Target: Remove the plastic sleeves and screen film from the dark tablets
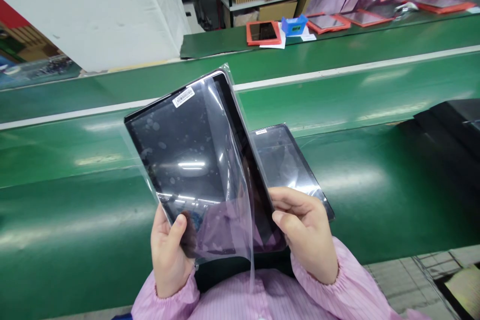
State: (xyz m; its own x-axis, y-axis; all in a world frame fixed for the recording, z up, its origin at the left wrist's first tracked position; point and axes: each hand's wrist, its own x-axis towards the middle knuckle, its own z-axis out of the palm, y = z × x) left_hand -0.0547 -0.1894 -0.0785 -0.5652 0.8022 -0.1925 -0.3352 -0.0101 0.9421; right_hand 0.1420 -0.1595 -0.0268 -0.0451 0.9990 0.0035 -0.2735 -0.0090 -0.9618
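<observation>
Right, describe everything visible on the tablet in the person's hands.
The tablet is a rectangular slab with a dark glossy screen and thin black edge. A clear plastic film covers its face, dotted with round spots, with a small white barcode label near the top corner; the film curls away at one side and hangs past the lower edge. It is held tilted by the left hand and right hand, above a green conveyor belt.
</observation>
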